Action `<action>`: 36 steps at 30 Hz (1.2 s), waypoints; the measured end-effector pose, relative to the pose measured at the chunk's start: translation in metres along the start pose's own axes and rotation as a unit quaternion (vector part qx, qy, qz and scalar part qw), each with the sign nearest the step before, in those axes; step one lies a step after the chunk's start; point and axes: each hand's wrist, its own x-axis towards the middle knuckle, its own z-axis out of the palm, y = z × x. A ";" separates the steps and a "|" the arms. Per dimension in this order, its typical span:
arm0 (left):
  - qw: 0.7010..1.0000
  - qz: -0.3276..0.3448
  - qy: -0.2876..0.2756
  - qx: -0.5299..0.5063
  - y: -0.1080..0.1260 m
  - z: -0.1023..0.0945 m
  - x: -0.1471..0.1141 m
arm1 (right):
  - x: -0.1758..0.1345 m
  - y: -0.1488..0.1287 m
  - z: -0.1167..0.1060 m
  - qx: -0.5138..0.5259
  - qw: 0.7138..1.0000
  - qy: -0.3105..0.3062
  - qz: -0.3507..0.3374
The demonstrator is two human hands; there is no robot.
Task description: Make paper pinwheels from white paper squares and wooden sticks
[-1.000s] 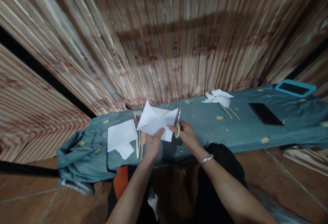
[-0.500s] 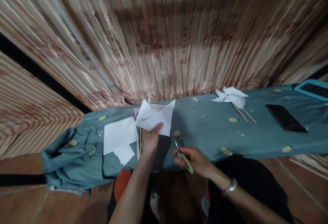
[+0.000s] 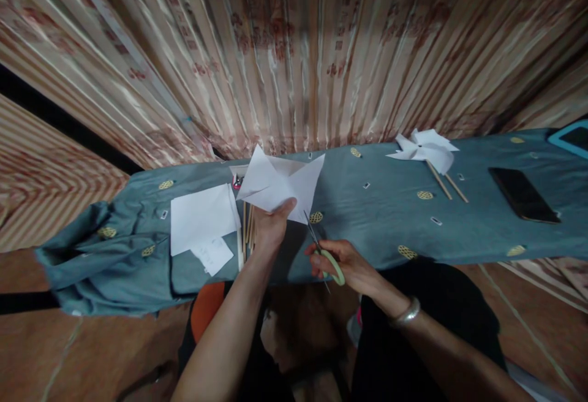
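Note:
A white sheet of paper point(image 3: 287, 181) with slits cut in from its corners is pinched in my left hand point(image 3: 272, 225), thumb on top, raised over the cloth. My right hand point(image 3: 342, 263) grips scissors point(image 3: 331, 267) with light green handles. Their blade tips reach the lower right corner of the paper; whether they are cutting into it I cannot tell. Beneath and beside my left hand lie several thin wooden sticks point(image 3: 248, 227). A stack of white paper point(image 3: 202, 218) rests to the left, with a smaller creased piece of paper point(image 3: 214, 255) in front of it.
White paper pinwheels point(image 3: 427, 147) on wooden sticks lie at the back right. A black phone point(image 3: 523, 195) and a blue-framed device point(image 3: 572, 138) are further right. A small pink-edged box point(image 3: 237, 181) sits behind the sticks. The green cloth point(image 3: 376, 224) covers a narrow table against a curtain point(image 3: 298, 71).
The scissors have come up to the paper's lower right corner, their tips now meeting it. My left hand keeps its hold on the paper. The view has tilted and shifted slightly.

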 end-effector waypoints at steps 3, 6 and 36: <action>1.000 0.017 -0.005 0.018 -0.002 0.003 -0.003 | 0.001 -0.002 0.000 0.009 1.000 0.009 0.010; 0.999 0.024 -0.003 0.044 -0.002 0.004 -0.004 | 0.001 -0.004 0.000 0.015 1.000 0.015 0.010; 0.995 0.025 -0.028 0.095 0.000 0.004 -0.007 | 0.002 -0.009 -0.002 0.003 0.999 0.021 0.027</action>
